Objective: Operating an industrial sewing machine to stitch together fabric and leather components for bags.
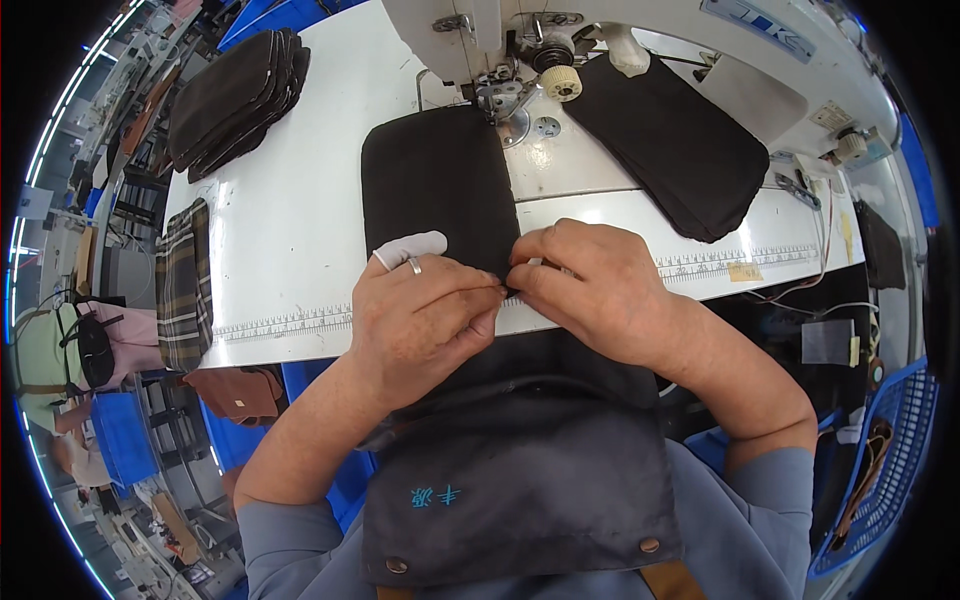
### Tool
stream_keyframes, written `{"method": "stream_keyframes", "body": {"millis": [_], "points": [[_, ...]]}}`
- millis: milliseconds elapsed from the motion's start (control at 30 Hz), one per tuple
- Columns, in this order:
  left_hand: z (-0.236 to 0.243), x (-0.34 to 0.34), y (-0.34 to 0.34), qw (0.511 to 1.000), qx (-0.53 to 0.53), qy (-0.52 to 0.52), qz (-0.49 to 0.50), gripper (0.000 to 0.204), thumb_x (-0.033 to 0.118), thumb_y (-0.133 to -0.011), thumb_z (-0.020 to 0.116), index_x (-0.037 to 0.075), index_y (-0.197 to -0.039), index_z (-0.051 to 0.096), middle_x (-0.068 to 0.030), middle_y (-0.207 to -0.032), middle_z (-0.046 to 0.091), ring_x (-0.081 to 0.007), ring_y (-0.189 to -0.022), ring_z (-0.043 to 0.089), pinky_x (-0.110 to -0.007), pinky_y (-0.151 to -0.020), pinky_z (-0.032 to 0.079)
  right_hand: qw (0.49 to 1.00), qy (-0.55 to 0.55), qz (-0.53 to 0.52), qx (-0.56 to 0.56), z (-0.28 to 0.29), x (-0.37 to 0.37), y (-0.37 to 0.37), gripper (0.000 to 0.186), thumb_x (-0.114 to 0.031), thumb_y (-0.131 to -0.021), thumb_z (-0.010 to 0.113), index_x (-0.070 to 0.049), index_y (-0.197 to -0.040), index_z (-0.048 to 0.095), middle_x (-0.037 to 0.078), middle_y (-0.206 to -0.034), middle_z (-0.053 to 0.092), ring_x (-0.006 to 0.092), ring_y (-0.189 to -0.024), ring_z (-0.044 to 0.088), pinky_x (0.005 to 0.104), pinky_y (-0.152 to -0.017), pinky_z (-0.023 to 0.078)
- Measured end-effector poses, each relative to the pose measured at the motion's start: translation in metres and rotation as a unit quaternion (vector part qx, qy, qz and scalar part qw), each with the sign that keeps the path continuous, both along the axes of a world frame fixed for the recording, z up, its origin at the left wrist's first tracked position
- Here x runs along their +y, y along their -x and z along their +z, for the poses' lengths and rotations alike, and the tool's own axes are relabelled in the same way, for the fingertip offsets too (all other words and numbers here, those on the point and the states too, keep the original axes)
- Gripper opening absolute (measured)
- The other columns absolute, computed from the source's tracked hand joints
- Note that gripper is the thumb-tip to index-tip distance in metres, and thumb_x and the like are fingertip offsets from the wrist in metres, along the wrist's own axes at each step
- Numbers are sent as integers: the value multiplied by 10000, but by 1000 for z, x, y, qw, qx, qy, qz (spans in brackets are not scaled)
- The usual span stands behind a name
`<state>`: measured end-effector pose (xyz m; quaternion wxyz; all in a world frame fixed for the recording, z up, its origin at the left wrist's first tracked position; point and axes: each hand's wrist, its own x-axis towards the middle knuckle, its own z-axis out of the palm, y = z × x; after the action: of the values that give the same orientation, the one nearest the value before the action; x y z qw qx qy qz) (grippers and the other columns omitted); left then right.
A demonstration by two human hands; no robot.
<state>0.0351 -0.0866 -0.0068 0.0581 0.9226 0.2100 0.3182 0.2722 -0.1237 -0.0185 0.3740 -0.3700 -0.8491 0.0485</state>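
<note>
A black fabric piece [435, 170] lies on the white sewing table, its far end beside the presser foot [505, 100]. My left hand [420, 315], with a white cover on one finger and a ring, pinches the piece's near right corner [505, 280]. My right hand [585, 285] has its fingers curled closed at the same corner, its fingertips almost touching those of my left hand. What exactly lies between the fingertips is largely hidden.
A stack of black pieces [230, 100] sits back left, plaid fabric [183, 280] at the left edge, more black pieces [665, 145] right of the needle. Thread snips [800, 190] lie at right; a blue basket [875, 460] is low right. Other workstations fill the far left.
</note>
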Motion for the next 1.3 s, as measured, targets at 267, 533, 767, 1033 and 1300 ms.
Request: {"method": "stream_keyframes", "body": {"millis": [267, 533, 767, 1033, 1300], "points": [[6, 4, 6, 991, 104, -81, 30, 356, 117, -822, 720, 41, -1167, 759, -85, -1192, 752, -239, -1175, 712, -431, -1081, 511, 997, -69, 1, 23, 7, 7, 0, 209, -93, -724, 837, -76, -900, 725, 17, -880, 723, 202, -777, 701, 337, -630, 517], [5, 6, 13, 974, 202, -92, -39, 342, 72, -896, 656, 33, -1224, 741, -93, -1247, 756, -223, -1205, 718, -400, -1083, 530, 997, -24, 35, -65, 2, 8, -6, 188, -113, -732, 836, -87, -881, 724, 7, -897, 728, 171, -793, 708, 321, -624, 518], [18, 13, 9, 980, 179, -6, -83, 293, 85, -902, 673, 107, -1179, 766, -33, -1262, 759, -204, -1220, 711, -409, -1103, 509, 996, 26, 61, -68, 12, 6, -13, 187, -148, -737, 851, -109, -898, 766, -3, -929, 740, 176, -830, 709, 329, -636, 541], [15, 39, 9, 975, 205, 28, -79, 296, 139, -932, 621, 168, -1177, 784, 20, -1277, 760, -142, -1275, 671, -469, -1202, 394, 996, 32, 52, -64, 12, 23, -15, 210, -138, -743, 859, -76, -927, 779, 23, -957, 764, 200, -815, 699, 345, -664, 569], [3, 74, 2, 985, 163, 27, -51, 300, 119, -921, 614, 168, -1144, 809, 8, -1241, 775, -148, -1260, 681, -476, -1228, 368, 994, 30, 14, -107, 18, 52, -20, 179, -126, -770, 840, -68, -929, 779, 26, -944, 764, 206, -813, 699, 350, -703, 573]]}}
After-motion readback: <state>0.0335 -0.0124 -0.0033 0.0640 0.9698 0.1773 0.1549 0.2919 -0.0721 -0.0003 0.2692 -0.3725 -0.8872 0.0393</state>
